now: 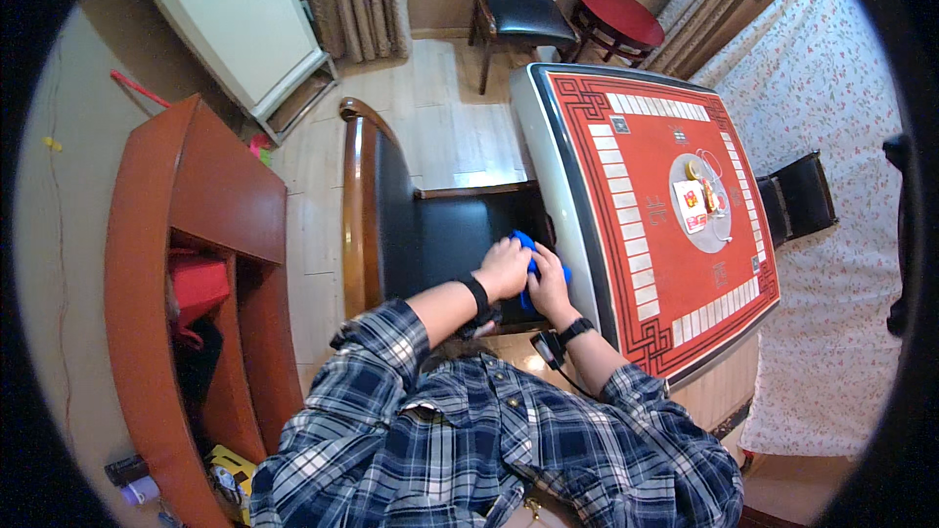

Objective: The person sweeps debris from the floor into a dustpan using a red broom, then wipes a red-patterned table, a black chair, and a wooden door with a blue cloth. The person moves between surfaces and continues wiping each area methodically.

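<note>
Both hands meet around a bunched blue cloth (pixel 523 238), over the black padded seat (pixel 469 235) of a wooden chair. My left hand (pixel 503 268) grips the cloth from the left, its fingers bent over the top. From the right, my right hand (pixel 549 284) holds the same cloth, and blue edges stick out beyond its fingers. Most of the cloth is hidden by the hands. Just right of them rises the white side (pixel 568 213) of a mahjong table (pixel 675 257) with a red printed top.
On the table's round centre (pixel 678 240) lie a white packet (pixel 689 207), a roll of tape (pixel 693 170) and a white cable (pixel 710 159). A reddish wooden cabinet (pixel 227 176) stands left, holding a red box (pixel 198 284). Farther off are another chair (pixel 524 15) and a round red stool (pixel 620 13).
</note>
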`<state>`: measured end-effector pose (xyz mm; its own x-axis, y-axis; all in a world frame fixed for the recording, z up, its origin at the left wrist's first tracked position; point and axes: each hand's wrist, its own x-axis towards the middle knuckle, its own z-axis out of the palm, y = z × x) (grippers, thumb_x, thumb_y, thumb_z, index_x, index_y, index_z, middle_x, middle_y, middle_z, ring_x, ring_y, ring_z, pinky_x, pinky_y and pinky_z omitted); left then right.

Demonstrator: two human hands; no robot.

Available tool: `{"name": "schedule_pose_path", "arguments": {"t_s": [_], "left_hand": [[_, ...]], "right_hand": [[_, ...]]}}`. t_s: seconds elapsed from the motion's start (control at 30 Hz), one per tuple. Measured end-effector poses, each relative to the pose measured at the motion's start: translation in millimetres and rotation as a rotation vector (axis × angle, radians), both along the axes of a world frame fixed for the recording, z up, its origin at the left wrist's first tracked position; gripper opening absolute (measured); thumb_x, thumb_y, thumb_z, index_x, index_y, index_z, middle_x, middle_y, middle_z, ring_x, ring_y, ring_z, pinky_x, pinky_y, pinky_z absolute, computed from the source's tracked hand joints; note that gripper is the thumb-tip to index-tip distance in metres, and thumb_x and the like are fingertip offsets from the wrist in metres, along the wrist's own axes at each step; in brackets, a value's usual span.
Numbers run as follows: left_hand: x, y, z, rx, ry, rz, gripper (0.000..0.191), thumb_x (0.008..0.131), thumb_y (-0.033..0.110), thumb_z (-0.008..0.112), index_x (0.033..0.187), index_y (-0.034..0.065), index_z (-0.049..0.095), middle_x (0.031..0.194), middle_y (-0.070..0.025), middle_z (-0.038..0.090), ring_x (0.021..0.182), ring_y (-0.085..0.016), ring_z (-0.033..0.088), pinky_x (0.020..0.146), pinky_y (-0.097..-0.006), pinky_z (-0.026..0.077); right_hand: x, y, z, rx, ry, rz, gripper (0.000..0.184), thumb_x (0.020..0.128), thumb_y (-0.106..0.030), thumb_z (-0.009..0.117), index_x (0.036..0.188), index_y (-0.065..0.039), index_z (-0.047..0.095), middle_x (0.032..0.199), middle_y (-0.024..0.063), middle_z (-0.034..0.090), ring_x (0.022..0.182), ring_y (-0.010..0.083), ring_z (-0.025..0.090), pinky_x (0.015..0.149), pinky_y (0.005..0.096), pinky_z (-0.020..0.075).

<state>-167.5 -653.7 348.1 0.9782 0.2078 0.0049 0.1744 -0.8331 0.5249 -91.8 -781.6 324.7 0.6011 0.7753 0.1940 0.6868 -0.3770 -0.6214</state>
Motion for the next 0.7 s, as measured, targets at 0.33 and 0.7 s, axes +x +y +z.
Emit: {"name": "schedule_pose_path", "arguments": {"t_s": [0.33,0.7], "left_hand": [[-173.6,115.8,98.7,0.508,0.091,0.206,0.042,0.075,0.016,0.062,0.114,-0.0018,0.061,0.13,-0.0188,0.052,0.133,-0.035,0.035,0.111,-0.0476,0.024],[-183.7,137.7,99.9,0.305,-0.113,0.373,0.06,0.082,0.014,0.059,0.136,-0.0036,0.04,0.145,-0.0224,0.036,0.139,-0.035,0.027,0.114,-0.0482,0.02]], "right_hand": [[-160.0,164.6,25.4,0.426,0.345,0.267,0.048,0.078,0.002,0.054,0.126,0.0,0.051,0.138,0.0224,0.044,0.127,0.0373,0.044,0.107,0.0412,0.0348],[-124.2,224.4,47.2,0.415,0.217,0.412,0.053,0.08,-0.002,0.052,0.133,-0.001,0.046,0.142,0.0248,0.038,0.132,0.0394,0.036,0.11,0.0438,0.0291]]}}
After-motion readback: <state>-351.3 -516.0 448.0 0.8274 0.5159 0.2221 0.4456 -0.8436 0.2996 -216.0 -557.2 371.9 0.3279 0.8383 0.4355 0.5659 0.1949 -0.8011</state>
